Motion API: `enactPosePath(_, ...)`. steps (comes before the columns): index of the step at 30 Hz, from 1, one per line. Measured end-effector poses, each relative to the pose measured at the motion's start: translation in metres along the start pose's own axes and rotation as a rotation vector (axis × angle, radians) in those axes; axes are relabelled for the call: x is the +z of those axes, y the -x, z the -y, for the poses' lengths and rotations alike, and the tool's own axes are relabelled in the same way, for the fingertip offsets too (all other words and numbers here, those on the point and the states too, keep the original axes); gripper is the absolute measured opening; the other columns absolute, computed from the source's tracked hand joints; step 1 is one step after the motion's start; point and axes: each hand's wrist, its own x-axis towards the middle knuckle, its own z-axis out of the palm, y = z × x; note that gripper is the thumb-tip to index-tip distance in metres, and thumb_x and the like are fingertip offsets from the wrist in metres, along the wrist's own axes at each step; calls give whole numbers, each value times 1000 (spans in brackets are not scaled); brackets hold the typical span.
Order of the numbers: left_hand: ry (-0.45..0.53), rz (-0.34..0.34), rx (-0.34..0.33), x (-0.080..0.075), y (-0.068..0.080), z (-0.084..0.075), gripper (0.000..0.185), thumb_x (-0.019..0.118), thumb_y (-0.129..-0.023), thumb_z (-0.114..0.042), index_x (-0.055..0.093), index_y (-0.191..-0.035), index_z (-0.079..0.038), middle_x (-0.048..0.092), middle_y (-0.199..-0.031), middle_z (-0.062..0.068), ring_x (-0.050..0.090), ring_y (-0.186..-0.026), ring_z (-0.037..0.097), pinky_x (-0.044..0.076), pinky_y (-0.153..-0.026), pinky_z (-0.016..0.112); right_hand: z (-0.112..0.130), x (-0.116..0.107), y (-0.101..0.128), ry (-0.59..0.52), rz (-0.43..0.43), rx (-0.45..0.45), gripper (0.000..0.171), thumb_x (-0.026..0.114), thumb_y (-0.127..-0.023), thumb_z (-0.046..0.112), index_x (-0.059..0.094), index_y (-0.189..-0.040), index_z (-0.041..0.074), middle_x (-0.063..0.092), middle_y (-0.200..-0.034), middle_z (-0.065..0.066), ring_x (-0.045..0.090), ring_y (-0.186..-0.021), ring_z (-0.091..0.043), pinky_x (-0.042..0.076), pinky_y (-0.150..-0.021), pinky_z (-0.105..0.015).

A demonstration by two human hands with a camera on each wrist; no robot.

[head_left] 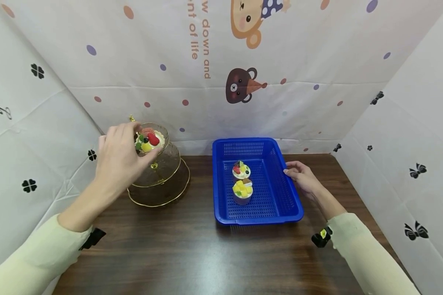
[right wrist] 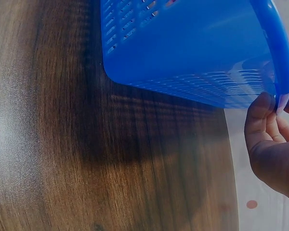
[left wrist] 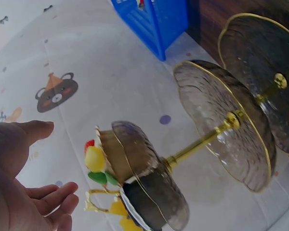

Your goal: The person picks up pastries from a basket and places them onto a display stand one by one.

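glassy and gold-rimmed, the tiered stand carried a fruit tart on its top plate, just beside the left hand, whose fingers were spread and gripped nothing. the tart looked light and fragile, best taken by its base. the right hand pinched the rim of the blue basket on the dark wooden table, with printed cloth walls around.

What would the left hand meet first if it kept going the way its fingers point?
Most likely the fruit-topped tart on the top plate of the smoky glass tiered stand; the left hand is right beside it, fingers open, though depth is unclear.
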Motion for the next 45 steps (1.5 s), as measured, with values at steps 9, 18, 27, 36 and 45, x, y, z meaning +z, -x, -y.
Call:
enactPosePath(9,112,-1,77,14,-6,-24,63,91,-83,-29,61,-126,5,65,-117,20,55,-111,41,45,-92,55,1,0,1,2,-4,5,47,58,-110,17,41,-150,-1,64,-105,0,67,-85,-10,61,-73,-29)
enactPosePath(18,161,84,93,33,-9,-52,71,89,-85,-38,57,-135,2,65,-124,17,57,-119,38,46,-103,54,1,0,1,26,-2,0,51,59,-110,18,39,-152,-3,64,-106,-2,67,-85,-11,60,-72,-29)
enactPosePath(27,254,275,135,67,-2,-66,75,87,-89,-42,54,-143,-2,64,-134,14,58,-126,31,51,-106,49,1,0,2,2,0,14,53,59,-110,17,37,-154,-2,64,-105,-1,67,-84,-10,60,-72,-29)
enactPosePath(36,390,475,69,101,9,-69,81,87,-89,-42,49,-151,-5,61,-144,12,57,-135,29,47,-113,49,1,0,1,4,-7,5,51,59,-110,18,39,-152,-2,65,-103,1,68,-86,-10,61,-73,-29)
enactPosePath(45,512,587,90,144,20,-79,85,90,-86,-41,50,-151,-5,62,-144,9,59,-134,26,45,-116,45,3,3,1,25,-2,1,51,58,-110,18,39,-153,-2,65,-104,-2,67,-85,-12,61,-72,-30)
